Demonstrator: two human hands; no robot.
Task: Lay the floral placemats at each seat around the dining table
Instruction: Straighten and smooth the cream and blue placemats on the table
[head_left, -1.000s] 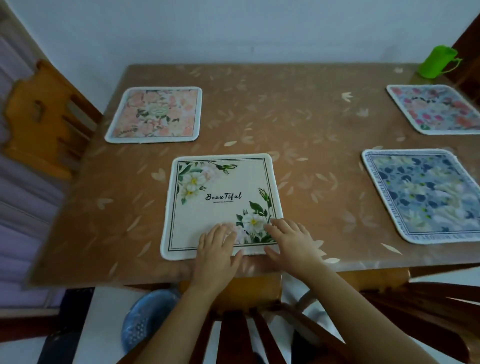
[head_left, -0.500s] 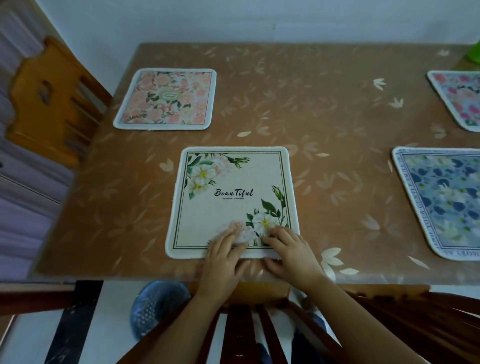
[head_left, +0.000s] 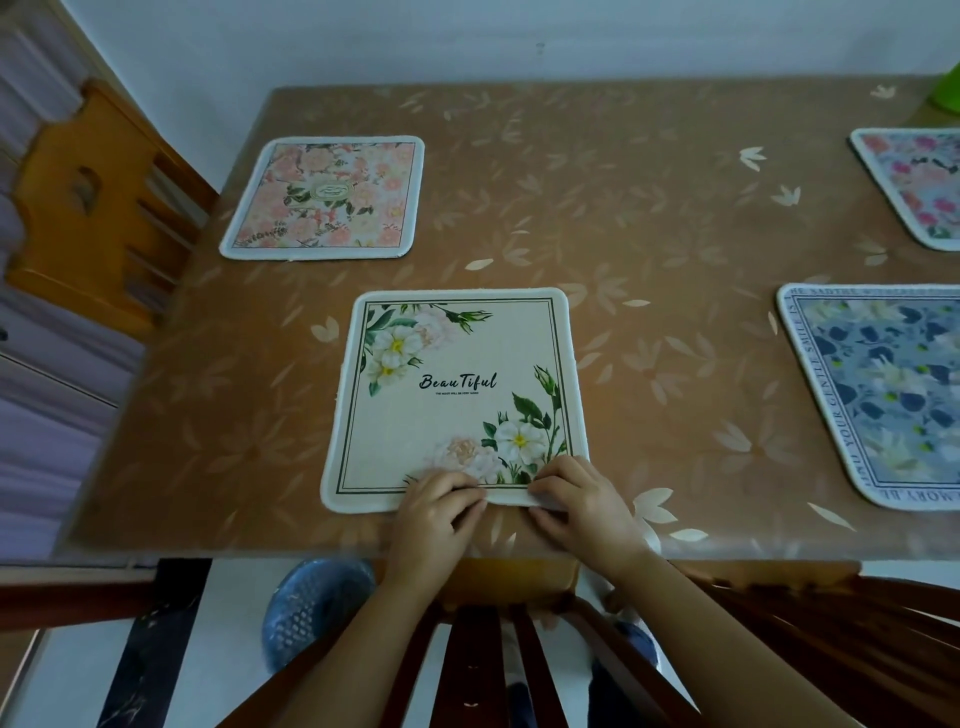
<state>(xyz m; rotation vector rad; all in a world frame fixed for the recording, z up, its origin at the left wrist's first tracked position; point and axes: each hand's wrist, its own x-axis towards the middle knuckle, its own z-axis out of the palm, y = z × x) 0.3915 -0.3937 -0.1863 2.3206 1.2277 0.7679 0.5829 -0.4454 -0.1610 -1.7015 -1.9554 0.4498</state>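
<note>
Cream placemat (head_left: 457, 405) lies flat on the table (head_left: 649, 312), printed "BeauTiful", with its near edge under both hands and the rest reaching away from the fingertips. The table spreads beyond and to either side of the hands, and its front edge is just behind the wrists. A dark chair (head_left: 498, 665) stands under the forearms. A yellow chair (head_left: 88, 208) stands far off to the left of the left hand (head_left: 436, 514). Well apart to the right of the right hand (head_left: 582, 506) lies a blue mat (head_left: 883, 395), and beyond that a red-flowered mat (head_left: 919, 182), both cut by the frame. A pink mat (head_left: 324, 197) lies beyond and left of the left hand. A blue basket (head_left: 317, 608) sits on the floor below the left wrist. Both hands have curled fingers clamped on the cream placemat's near edge, side by side but not touching. A green cup (head_left: 945, 93) shows far beyond the right hand.
</note>
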